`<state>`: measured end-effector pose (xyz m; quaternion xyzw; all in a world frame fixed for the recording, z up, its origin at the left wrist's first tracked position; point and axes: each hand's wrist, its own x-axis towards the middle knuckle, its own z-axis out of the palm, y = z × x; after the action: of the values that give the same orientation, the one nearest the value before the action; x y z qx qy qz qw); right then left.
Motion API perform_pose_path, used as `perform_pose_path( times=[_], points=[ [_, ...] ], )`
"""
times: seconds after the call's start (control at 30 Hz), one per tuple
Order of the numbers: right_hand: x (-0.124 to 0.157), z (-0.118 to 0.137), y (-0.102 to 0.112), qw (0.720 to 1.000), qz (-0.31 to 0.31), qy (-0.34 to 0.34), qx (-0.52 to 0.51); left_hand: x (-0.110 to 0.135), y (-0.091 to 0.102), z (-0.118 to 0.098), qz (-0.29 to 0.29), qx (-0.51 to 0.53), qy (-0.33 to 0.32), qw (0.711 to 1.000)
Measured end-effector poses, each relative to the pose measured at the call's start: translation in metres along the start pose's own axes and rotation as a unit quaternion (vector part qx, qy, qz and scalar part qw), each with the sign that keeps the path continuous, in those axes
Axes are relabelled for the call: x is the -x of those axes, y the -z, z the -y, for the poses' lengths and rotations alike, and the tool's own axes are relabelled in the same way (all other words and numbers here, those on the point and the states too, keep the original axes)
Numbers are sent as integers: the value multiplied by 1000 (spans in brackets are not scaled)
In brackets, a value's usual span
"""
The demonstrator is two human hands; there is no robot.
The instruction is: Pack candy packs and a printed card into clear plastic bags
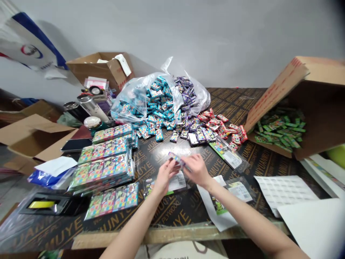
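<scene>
My left hand [164, 177] and my right hand [197, 169] meet above a dark plywood table [172, 219] printed with brand lettering. Both hold a small colourful foil packet [175, 159] between their fingertips. Under my left hand lies a clear sleeve with a printed card [172, 183]. Several long multicoloured packet strips [102, 172] are stacked to the left of my hands. A heap of loose blue, purple and red packets [183, 133] spills from a clear plastic bag [134, 100] beyond them.
An open cardboard box of green packets [280, 126] stands at the right edge. White sheets [284, 192] lie to the right, and more cardboard boxes [35, 140] stand at the left. Bottles [93, 108] and a phone [77, 144] sit at the back left.
</scene>
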<state>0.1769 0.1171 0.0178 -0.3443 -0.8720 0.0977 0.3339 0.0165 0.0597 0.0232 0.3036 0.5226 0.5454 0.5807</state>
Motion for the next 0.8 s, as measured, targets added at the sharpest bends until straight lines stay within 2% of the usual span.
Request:
perform_pose_path(
  times=[0.07,0.1,0.2,0.27,0.33,0.4,0.43,0.5,0.57,0.6,0.67,0.8],
  points=[
    [15,18,11,995,65,73,-2,0,-7,-1,26,87,62,994],
    [18,23,17,994,81,79,-7,1,-9,0,37,99,81,991],
    [19,25,33,992,108,45,-39,8,-8,4,99,73,120,985],
    [18,20,38,987,133,43,-79,12,-5,6,152,9,124,981],
    [19,13,40,984,140,42,-106,14,2,8,168,-104,70,978],
    [24,3,39,987,127,22,-96,14,13,13,144,-269,-46,951],
    [28,-3,38,989,122,8,-78,14,18,17,131,-357,-106,919],
    [35,-13,36,991,128,-10,-34,12,30,26,130,-507,-188,831],
    [42,-21,33,990,143,-19,0,12,38,34,149,-592,-218,761],
    [45,-23,32,988,150,-23,9,11,40,37,153,-612,-225,743],
    [49,-23,29,986,162,-30,3,11,42,39,149,-624,-238,729],
    [51,-19,24,977,201,-16,-61,12,41,33,159,-608,-263,732]
  ],
)
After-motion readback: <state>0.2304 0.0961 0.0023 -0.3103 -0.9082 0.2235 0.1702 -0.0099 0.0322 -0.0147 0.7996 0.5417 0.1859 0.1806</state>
